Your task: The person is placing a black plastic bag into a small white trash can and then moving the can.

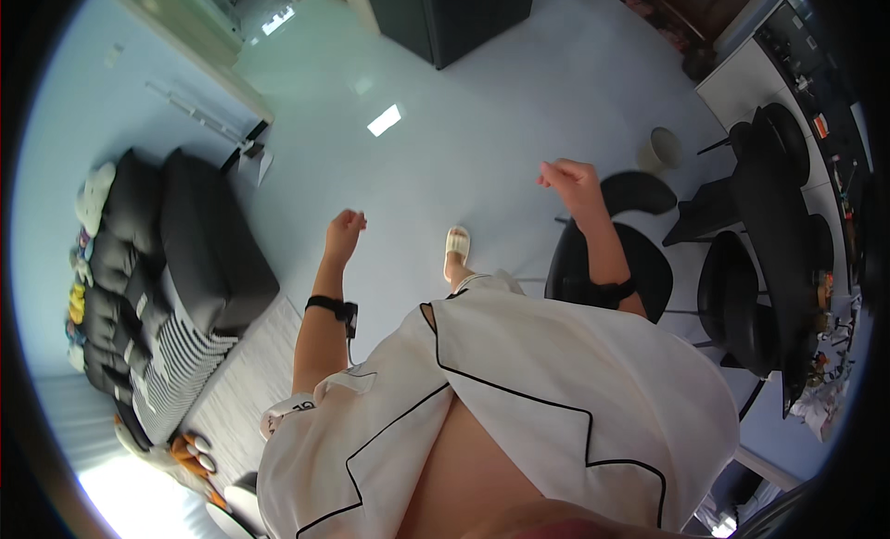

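My left hand (343,234) hangs in the air over the pale glossy floor (410,170), its fingers curled in and nothing visible in them. A black strap (325,302) with a small device circles that forearm. On the other side my right hand (573,183) is raised, fingers folded, with no object seen in it. Its forearm, also wearing a black strap (613,291), passes above a black chair (646,257). Between the hands one foot in a cream slide sandal (457,243) stands on the floor.
A black sofa (208,240) with a striped cover (182,358) and plush toys lines the left. At the right are black chairs, a dark table (772,219) and a waste bin (660,150). A dark cabinet-like block (445,17) stands ahead; a doorway (278,4) opens at upper left.
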`<state>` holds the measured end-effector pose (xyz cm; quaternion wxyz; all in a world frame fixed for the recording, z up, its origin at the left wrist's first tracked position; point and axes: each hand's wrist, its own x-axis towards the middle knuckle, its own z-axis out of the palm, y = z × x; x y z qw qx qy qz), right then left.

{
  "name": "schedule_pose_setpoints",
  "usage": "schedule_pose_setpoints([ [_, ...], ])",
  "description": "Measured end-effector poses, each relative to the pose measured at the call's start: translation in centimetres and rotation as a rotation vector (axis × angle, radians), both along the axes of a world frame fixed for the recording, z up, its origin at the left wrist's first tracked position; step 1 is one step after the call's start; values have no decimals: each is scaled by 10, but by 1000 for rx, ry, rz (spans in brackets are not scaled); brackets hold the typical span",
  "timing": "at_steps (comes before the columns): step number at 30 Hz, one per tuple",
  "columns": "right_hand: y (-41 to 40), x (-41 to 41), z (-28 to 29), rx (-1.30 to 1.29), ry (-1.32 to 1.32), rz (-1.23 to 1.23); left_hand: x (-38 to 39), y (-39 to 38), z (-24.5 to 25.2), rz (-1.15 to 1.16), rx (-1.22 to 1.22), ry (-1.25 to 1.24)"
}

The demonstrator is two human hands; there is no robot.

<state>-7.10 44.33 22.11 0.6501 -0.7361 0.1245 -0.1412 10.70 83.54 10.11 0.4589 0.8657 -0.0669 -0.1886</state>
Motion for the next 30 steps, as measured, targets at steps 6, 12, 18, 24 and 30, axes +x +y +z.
schedule_pose_setpoints([
  [6, -73, 150, 23, 79, -21, -198, 63, 76, -125, -238, 650, 202],
  [12, -188, 232, 17, 68, 70, -323, 89, 145, -193, -584, 851, 592],
  [18, -305, 304, -7, 160, 70, -667, 324, -3, -201, -615, 983, 395],
  [24, -406, 325, 41, 113, -13, -866, 599, -414, -122, -483, 665, -222],
  [30, -524, 284, 16, 82, -91, -1207, 675, -786, 1, -874, 160, -278],
])
